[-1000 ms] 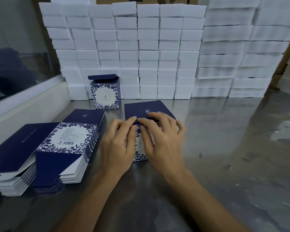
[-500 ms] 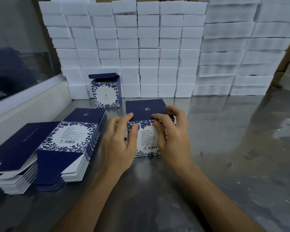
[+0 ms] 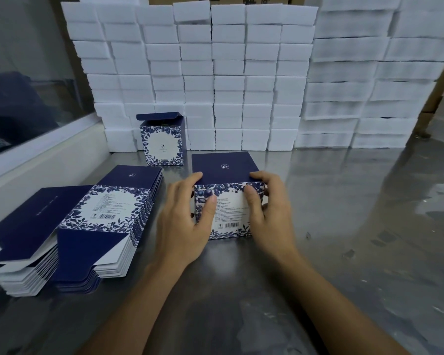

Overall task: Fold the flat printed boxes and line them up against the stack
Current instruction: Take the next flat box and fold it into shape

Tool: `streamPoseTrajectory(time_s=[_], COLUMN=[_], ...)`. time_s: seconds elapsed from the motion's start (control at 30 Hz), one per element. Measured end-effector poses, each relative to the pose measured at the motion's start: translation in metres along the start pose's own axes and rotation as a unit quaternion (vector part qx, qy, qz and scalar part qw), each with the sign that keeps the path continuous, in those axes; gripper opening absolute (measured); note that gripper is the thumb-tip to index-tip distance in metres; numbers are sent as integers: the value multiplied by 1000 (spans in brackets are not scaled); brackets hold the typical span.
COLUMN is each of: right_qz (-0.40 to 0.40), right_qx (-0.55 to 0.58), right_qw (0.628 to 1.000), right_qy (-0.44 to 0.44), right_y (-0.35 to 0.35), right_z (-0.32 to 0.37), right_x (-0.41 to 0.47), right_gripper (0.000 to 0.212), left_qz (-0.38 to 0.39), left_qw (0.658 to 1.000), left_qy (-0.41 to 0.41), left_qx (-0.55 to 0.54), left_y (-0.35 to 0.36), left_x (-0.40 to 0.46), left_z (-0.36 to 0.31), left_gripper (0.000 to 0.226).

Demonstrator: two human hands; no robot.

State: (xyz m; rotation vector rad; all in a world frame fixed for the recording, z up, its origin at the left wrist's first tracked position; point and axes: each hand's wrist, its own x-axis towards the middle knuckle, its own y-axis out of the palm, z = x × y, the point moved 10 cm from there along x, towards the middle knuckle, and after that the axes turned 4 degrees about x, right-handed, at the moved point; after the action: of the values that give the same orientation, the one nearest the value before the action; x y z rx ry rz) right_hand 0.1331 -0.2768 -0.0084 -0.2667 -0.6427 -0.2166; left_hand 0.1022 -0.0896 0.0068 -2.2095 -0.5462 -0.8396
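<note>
While one folded box (image 3: 162, 142) is already set against the white stack (image 3: 215, 73), a second box (image 3: 227, 201) is gripped mid-table by the left hand (image 3: 183, 224) and right hand (image 3: 269, 213), fingers curled round its sides; two piles of flat boxes (image 3: 98, 226) are left unfolded

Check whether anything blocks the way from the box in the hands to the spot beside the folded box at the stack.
Nothing visible does. The box, gripped by the left hand and right hand, has bare table between it and the white stack. The folded box stands left of that path.
</note>
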Motion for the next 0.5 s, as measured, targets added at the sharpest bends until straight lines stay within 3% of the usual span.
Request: streamPoseTrajectory(time_s=[0.17,0.3,0.37,0.5], right_qz=[-8,-20,-9,28], right_qx=[4,81,98,149], right_qw=[1000,995,989,975], right_qy=[5,51,107,164], right_y=[-2,-3,0,7], right_z=[-2,-19,-34,-47], right_x=[3,1,0,-4], right_gripper=[16,23,36,91], left_qz=[26,36,43,49], left_qw=[999,994,991,986], left_qy=[-29,-86,-100,-136], left_qx=[-24,-56,-82,-81], left_y=[10,15,18,16], left_x=[-4,-6,-7,-5], left_z=[9,26,31,45], left_gripper=[62,74,70,68])
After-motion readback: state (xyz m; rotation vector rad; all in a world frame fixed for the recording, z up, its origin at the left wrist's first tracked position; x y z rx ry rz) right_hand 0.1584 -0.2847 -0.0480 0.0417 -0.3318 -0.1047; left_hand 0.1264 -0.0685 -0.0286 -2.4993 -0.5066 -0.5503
